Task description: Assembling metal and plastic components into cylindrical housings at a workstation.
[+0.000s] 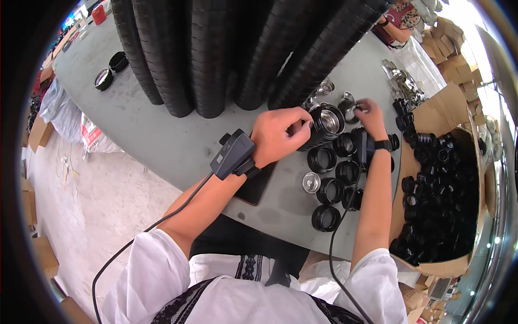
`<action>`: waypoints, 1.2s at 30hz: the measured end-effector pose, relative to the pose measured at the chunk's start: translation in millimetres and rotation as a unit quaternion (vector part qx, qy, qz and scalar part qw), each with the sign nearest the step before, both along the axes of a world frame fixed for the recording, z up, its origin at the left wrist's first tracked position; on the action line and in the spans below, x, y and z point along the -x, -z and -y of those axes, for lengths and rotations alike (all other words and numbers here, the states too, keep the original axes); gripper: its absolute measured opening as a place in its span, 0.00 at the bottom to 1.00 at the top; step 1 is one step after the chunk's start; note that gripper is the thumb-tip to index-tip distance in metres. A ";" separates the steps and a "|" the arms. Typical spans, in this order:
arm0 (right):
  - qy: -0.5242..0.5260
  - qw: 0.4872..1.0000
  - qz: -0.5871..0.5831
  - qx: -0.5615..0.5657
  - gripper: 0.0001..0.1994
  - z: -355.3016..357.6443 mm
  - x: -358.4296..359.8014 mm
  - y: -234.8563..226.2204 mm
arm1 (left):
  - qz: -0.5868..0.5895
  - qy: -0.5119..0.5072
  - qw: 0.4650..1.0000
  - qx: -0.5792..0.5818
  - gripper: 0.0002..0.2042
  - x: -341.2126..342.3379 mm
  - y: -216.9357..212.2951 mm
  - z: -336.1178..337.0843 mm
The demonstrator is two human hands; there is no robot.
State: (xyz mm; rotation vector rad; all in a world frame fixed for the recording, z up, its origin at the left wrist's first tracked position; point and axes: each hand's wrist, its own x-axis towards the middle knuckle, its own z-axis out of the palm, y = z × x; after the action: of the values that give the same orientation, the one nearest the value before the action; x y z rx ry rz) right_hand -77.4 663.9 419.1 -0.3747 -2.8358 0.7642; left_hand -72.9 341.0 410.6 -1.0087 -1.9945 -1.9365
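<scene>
My left hand (283, 135) is closed in a pinch, its fingertips against the left side of a short stack of black threaded rings (319, 139). Whatever lies between those fingertips is too small or hidden to make out. A silver metal cup (329, 120) sits inside the top ring. To the right, my right hand (371, 117) has its fingers curled at the edge of a small shiny metal cup (350, 113). Several loose black rings (321, 159) lie on the grey table below the stack, with another metal cup (311, 182) beside them.
Tall columns of stacked black rings (208, 70) stand across the far side of the table (162, 137). At right, a cardboard box (458, 268) holds many black rings. A metal parts pile (404, 81) lies at the far right, near another person's arm (396, 32). Cables trail from both wrists.
</scene>
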 end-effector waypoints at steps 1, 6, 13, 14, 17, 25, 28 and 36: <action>-0.091 0.994 0.049 0.039 0.17 -2.1 -2.5 -2.1 | 0.000 -0.004 1.000 -0.001 0.03 0.1 -0.9 0.4; 0.001 0.985 0.093 0.143 0.19 0.5 4.7 -30.5 | 0.012 0.004 1.000 -0.004 0.03 0.1 -2.1 2.7; -0.086 0.990 0.109 -0.004 0.14 -2.6 34.2 18.0 | 0.052 0.031 0.998 -0.009 0.04 -2.8 -3.4 4.5; -0.084 0.991 0.103 0.009 0.12 -4.9 36.8 22.2 | 0.043 0.030 0.999 -0.011 0.04 -3.0 -4.0 2.9; -0.077 0.977 0.156 -0.124 0.12 11.2 43.1 4.0 | 0.044 0.025 0.999 -0.012 0.04 -3.5 -2.5 4.7; -0.017 0.998 0.001 -0.054 0.12 15.5 18.1 -2.8 | 0.049 0.022 0.998 -0.039 0.04 0.2 -5.2 3.3; -0.034 0.995 -0.044 -0.079 0.13 -2.7 26.6 21.5 | 0.061 0.025 0.997 -0.040 0.04 0.3 -4.1 1.4; -0.005 0.996 -0.035 -0.082 0.11 -8.2 29.0 5.2 | 0.061 0.002 0.997 -0.046 0.04 3.1 4.5 -6.8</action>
State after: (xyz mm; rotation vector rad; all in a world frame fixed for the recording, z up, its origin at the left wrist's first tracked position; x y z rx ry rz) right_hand -106.4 672.1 413.9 -0.3031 -2.8095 0.5286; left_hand -76.0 347.7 406.1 -0.8939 -1.9452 -2.1170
